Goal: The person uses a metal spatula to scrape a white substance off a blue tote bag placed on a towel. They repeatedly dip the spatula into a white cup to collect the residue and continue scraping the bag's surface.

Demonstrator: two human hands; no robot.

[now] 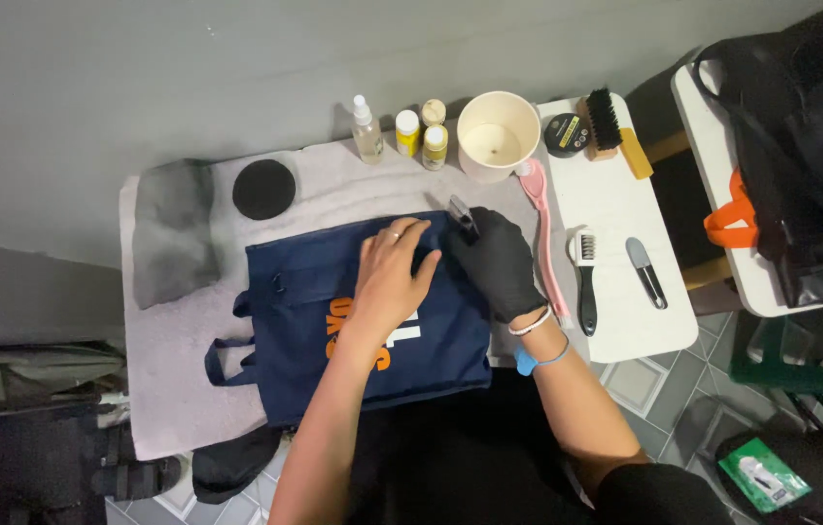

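On the grey towel (178,331) that covers the near end of the tabletop (625,209), we see a navy tote bag (314,292) lying flat, its handles trailing to our left and its opening edge toward the right. The long axis of the bag runs roughly left to right across the towel.

Our left hand (390,272), bare and with a ring on one finger, lies spread palm-down on the upper right part of the bag, fingers pointing away from us; it grips nothing and only presses the cloth. Our right hand (497,261), in a black glove, sits just beside it at the bag's upper right corner, curled around a small dark tool (461,214) whose tip pokes up past the fingers; what kind of tool it is we cannot tell. Both hands touch the bag, and the gloved one is nearer the corner.

Beyond the bag stand a spray bottle (367,131), small yellow bottles (421,133) and a cream cup (497,134); a pink brush (542,233) lies just right of the gloved hand.
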